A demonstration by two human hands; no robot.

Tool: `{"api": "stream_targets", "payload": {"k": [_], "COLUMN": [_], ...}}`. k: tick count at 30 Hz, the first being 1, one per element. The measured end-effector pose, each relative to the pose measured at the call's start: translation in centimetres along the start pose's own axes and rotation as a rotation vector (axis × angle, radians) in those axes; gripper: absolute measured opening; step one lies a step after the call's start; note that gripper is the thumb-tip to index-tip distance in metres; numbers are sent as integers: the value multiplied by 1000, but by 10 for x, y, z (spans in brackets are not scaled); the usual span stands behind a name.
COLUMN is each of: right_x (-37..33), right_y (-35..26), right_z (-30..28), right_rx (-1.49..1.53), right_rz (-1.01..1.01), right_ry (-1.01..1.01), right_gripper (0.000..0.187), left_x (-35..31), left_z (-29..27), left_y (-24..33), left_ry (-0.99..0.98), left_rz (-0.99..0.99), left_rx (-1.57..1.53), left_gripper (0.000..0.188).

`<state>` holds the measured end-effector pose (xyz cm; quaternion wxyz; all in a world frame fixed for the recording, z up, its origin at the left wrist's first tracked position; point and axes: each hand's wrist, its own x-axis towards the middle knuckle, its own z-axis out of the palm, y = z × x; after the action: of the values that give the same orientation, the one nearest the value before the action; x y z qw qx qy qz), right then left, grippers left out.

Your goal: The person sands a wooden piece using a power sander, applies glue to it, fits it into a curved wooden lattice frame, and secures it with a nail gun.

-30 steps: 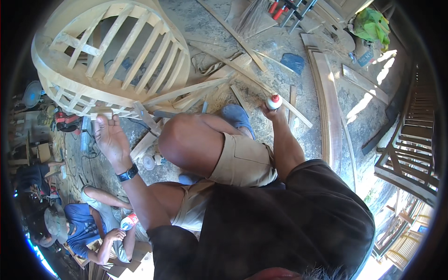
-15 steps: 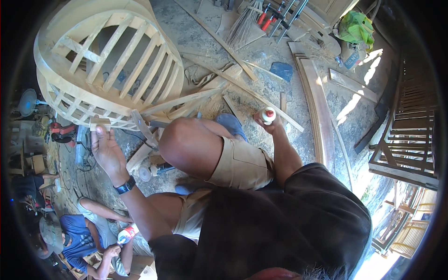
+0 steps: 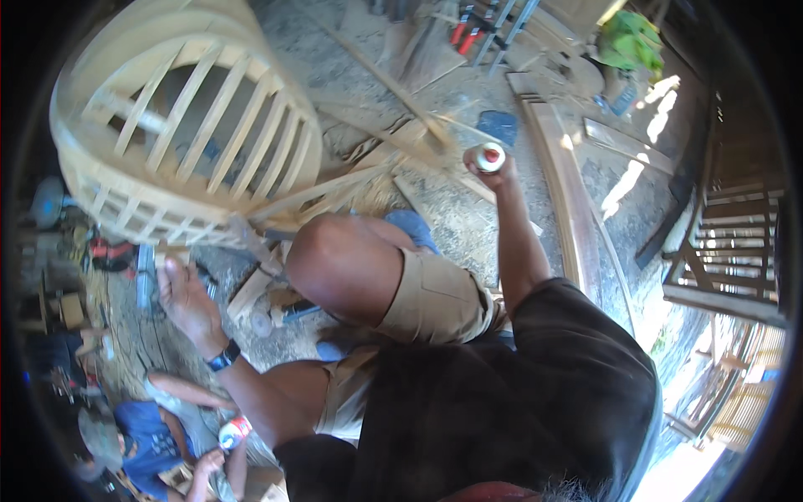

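My right hand (image 3: 493,174) is wrapped round a white glue bottle (image 3: 483,156) with a red cap, held out over the floor with the cap turned up at the camera. On the other side, my left hand (image 3: 188,297) pinches a small pale wooden block (image 3: 171,251) at its fingertips, just below the slatted wooden frame (image 3: 209,125). This large rounded frame has curved rims and several bars across its opening. A gap separates the block from the frame's near lattice edge as seen here. Some blur softens the block and both hands.
Loose wooden strips (image 3: 381,71) and offcuts lie in sawdust ahead. Long curved boards (image 3: 562,184) rest on the right, near slatted furniture (image 3: 736,243). Red-handled clamps (image 3: 468,38) stand far off. At lower left, another person in a blue shirt (image 3: 150,439) holds a bottle (image 3: 234,431).
My right hand has moved up and away from me with the glue bottle. My left hand has dropped slightly with the block. The whole view has shifted a little.
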<state>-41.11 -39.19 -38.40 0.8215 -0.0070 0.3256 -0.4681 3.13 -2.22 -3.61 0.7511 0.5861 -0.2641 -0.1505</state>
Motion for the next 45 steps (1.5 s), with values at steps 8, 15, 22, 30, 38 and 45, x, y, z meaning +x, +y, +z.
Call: {"api": "stream_targets", "payload": {"k": [8, 15, 22, 30, 38, 45], "right_x": [64, 70, 64, 27, -61, -149], "right_y": [3, -39, -20, 2, 59, 136], "right_z": [-41, -54, -64, -75, 142, 476], "right_rx": [42, 22, -195, 31, -926, -1424], "right_rz": [-9, 249, 126, -92, -101, -542], "right_ry": [395, 364, 3, 124, -377, -1052], "right_gripper": [39, 37, 31, 44, 16, 27], "left_x": [4, 10, -1, -3, 29, 101], "left_z": [12, 49, 70, 60, 89, 89], "left_y": [-21, -45, -23, -30, -16, -23], "left_ry": [35, -16, -10, -16, -161, -120], "left_rz": [-82, -98, -82, -124, 117, 164], "left_rx": [29, -11, -21, 75, 560, 576], "left_gripper": [45, 28, 25, 33, 25, 30]}}
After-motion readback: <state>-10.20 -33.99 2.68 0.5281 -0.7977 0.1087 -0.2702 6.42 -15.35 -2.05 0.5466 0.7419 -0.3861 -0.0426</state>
